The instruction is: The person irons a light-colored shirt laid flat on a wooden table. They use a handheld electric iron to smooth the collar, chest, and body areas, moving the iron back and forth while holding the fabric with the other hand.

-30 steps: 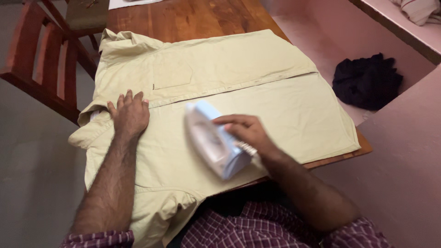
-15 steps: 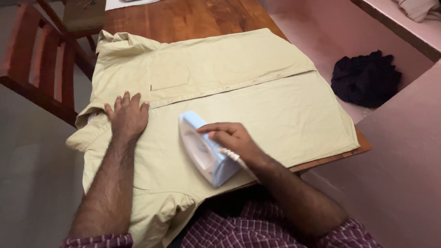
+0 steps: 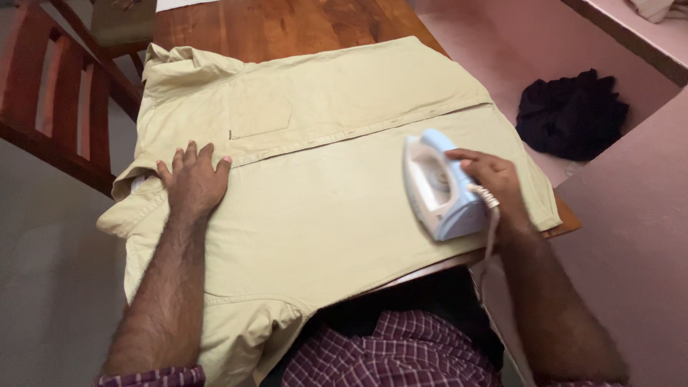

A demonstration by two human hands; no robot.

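On the wooden table [image 3: 287, 29], left hand [image 3: 193, 179] flat on beige shirt [image 3: 322, 208], right hand [image 3: 494, 183] gripping iron [image 3: 437, 188].

The person wears a short-sleeved checked shirt in maroon and white, seen at the bottom edge where the sleeves end above the elbows. Both forearms are bare and covered in dark hair, and the left hand [image 3: 192, 183] and right hand [image 3: 494, 183] are bare, without gloves, rings or a watch. The shirt's front shows a fine grid of pale lines over dark red.
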